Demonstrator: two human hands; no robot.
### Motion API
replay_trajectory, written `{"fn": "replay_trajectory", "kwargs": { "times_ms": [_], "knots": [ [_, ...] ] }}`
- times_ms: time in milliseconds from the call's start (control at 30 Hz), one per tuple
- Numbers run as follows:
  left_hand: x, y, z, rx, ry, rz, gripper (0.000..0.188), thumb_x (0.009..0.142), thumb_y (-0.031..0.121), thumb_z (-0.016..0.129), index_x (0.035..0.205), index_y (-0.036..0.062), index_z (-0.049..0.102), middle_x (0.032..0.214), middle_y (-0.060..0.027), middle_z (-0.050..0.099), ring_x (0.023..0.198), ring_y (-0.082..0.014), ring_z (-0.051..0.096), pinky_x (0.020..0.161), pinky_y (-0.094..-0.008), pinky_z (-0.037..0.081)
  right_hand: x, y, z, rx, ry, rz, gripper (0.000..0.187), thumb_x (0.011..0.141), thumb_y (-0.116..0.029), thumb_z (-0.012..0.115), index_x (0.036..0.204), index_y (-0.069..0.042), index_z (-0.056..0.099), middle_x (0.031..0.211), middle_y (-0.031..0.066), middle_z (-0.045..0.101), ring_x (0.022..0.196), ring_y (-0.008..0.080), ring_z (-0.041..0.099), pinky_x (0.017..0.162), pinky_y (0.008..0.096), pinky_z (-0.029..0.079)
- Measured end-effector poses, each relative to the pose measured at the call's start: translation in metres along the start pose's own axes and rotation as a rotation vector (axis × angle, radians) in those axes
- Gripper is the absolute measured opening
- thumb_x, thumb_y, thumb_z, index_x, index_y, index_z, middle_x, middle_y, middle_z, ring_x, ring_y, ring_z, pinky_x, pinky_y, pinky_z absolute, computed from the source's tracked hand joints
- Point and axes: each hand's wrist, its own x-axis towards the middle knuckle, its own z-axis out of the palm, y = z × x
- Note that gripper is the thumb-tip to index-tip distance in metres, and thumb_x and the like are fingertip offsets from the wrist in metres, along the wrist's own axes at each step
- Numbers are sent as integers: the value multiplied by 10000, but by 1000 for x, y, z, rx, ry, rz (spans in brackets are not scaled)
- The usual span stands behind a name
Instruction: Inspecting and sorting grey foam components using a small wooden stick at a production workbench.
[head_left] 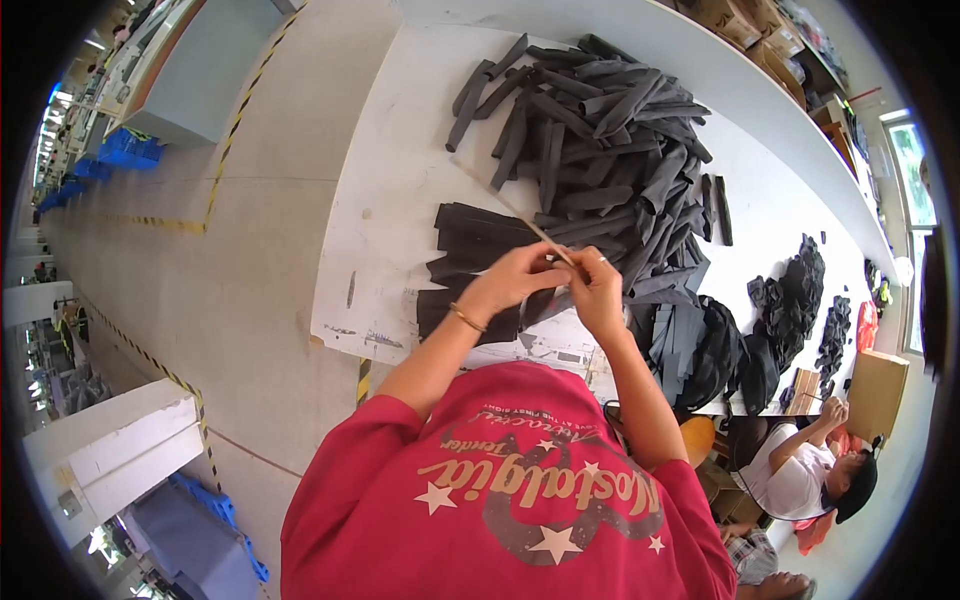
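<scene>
Over the near edge of the white table, my two hands meet with fingers closed. My right hand (597,292) grips the lower end of a thin, light-brown stick (515,212), which slants up and to the left. My left hand (510,282) pinches close beside that end, on a dark fabric piece (540,303) that hangs between the hands; the fingers partly hide it. Left of and under my left hand lie flat stacks of dark fabric strips (478,232). Just beyond is a large heap of dark rolled fabric tubes (600,130).
The white table (385,200) runs to the right, bearing bunched black fabric (795,290) and grey strips (675,345). A raised white ledge (790,140) borders its far side. Two other people sit at right, one in a white shirt (785,470). A cardboard box (878,395) stands near them.
</scene>
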Motion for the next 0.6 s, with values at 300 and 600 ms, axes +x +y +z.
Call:
{"fn": "replay_trajectory", "kwargs": {
  "times_ms": [300, 600],
  "knots": [
    [-32, -29, 77, 81, -64, -24, 257, 975, 194, 411, 876, 12, 564, 781, -66, 603, 640, -125, 636, 481, -230, 483, 118, -35, -70, -236, 890, -163, 214, 962, -169, 498, 791, -45, 530, 623, -11, 436, 516, 67, 380, 466, 229, 303],
    [7, -89, -23, 1190, 368, 423, 97, 772, 154, 665, 835, 91, 626, 803, -44, 559, 823, -254, 577, 690, -358, 477, 157, -23, -138, -133, 567, 111, 295, 953, -278, 542, 1003, 11, 571, 686, 14, 484, 626, 92, 437, 592, 255, 375]
  ]
}}
